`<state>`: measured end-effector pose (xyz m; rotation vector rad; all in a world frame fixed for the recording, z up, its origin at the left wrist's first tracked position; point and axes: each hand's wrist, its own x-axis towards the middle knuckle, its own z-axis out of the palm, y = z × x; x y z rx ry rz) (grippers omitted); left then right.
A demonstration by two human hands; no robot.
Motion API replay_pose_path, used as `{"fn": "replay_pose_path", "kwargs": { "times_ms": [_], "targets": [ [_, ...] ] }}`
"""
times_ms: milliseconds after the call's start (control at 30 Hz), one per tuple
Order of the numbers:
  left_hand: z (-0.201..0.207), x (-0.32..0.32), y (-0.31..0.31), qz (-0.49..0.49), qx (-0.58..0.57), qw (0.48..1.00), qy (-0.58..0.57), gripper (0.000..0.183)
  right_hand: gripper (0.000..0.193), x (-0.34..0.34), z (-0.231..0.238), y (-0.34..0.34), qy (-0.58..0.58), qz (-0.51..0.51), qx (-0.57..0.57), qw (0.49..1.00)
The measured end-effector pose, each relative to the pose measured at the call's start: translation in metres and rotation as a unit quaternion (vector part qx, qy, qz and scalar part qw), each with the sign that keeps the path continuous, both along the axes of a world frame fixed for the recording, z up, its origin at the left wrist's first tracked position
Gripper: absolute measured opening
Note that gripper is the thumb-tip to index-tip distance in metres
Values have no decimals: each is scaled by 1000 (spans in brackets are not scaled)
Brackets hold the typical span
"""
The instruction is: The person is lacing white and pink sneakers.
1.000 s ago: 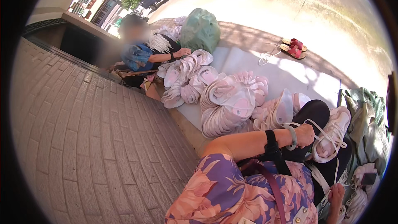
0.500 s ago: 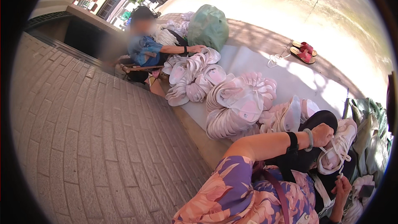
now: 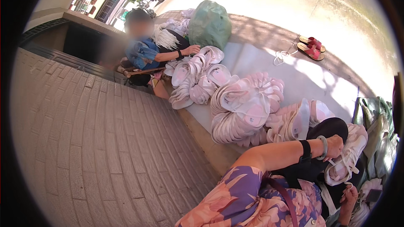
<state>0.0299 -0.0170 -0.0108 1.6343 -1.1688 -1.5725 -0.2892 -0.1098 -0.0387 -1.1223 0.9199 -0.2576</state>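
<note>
A white and pink shoe upper (image 3: 346, 163) rests over my dark-clad knees at the right, threaded with a white shoelace (image 3: 347, 169). My left hand (image 3: 334, 146), below a pale bangle, is closed at the upper's left side and pinches a strand of the lace. Lower down, by the toe end, my right hand (image 3: 349, 196) has its fingertips pressed together on the other strand. Nested stacks of similar shoe uppers (image 3: 244, 108) lie just beyond my left arm.
A co-worker in a blue shirt (image 3: 143, 54) sits at the far left beside more stacked uppers and a bulging green sack (image 3: 209, 24). Red sandals (image 3: 311, 48) and a loose lace (image 3: 281, 57) lie beyond the pale sheet (image 3: 252, 59). Green sacking (image 3: 376, 120) is at the right; a brick wall (image 3: 92, 143) runs along the left.
The view has shifted slightly. My two hands stay by the shoe upper, each keeping its pinch on the lace. The co-worker's hand has drawn back a little from the stacked uppers.
</note>
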Motion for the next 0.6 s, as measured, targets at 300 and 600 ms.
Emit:
{"fn": "replay_pose_path", "kwargs": {
  "times_ms": [300, 600],
  "targets": [
    [15, 8, -10, -12, 70, 997, 18, 18, 19, -3, -8, -9, 7, -58, 64, 996],
    [16, 10, -11, 41, 59, 997, 37, 18, 14, -2, -14, -13, 13, -74, 101, 992]
  ]
}}
